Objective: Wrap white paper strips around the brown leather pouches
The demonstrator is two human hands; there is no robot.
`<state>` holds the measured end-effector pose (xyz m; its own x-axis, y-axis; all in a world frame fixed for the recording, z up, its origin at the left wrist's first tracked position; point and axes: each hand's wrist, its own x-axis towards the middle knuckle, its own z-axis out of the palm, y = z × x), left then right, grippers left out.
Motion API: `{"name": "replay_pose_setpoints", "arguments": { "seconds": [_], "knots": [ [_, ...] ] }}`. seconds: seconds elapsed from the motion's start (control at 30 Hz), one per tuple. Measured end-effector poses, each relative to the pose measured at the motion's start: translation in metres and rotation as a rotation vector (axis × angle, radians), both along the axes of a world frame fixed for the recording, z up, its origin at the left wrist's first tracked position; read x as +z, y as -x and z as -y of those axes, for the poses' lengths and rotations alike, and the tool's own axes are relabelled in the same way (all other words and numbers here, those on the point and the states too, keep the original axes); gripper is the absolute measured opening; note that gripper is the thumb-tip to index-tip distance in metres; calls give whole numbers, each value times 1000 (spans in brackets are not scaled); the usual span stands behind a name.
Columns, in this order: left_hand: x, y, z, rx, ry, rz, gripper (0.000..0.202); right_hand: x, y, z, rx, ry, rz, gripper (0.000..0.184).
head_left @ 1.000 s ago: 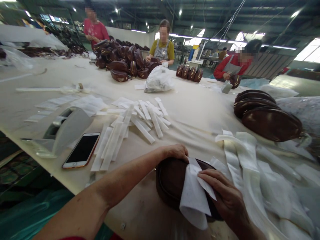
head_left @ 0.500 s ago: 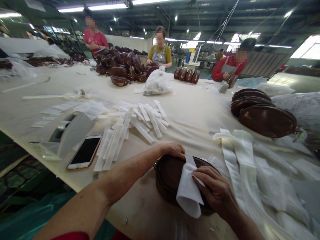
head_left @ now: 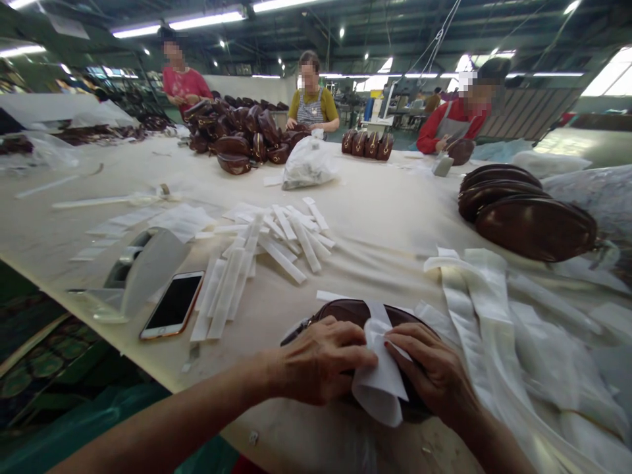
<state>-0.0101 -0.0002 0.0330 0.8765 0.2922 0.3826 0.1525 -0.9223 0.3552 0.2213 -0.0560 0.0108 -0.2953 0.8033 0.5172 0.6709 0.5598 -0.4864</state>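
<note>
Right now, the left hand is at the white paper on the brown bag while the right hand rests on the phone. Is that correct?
No: the head view shows the right hand also at the white paper; the left hand is as stated.

The rounded dark-brown leathery bag [head_left: 348, 310] was partly covered by the left hand [head_left: 320, 359], right hand [head_left: 437, 368] and curled white papery sheet [head_left: 379, 385]; a clear-plastic bundle [head_left: 600, 197] was cut off at right.
</note>
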Motion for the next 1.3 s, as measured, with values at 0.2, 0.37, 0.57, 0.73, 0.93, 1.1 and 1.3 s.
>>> {"name": "replay_pose_setpoints", "arguments": {
  "seconds": [0.2,0.37,0.57,0.73,0.93,1.1,1.3],
  "knots": [
    [-16,-29,21,116,-146,-30,16,1,0,-1,22,-36,-27,21],
    [-23,-37,26,160,-173,24,17,2,-1,0,41,-46,-24,25],
    [-25,-29,22,121,-122,63,14,9,-5,3,127,20,41,33],
    [-22,-23,21,32,33,197,28,17,-13,9,198,126,46,41],
    [-15,-18,24,141,132,276,37,19,-19,11,234,322,-6,41],
    [-17,-26,23,206,157,258,30,18,-14,12,191,348,-17,35],
    [-18,-26,24,197,123,216,33,20,-9,15,146,313,2,37]
  ]
}}
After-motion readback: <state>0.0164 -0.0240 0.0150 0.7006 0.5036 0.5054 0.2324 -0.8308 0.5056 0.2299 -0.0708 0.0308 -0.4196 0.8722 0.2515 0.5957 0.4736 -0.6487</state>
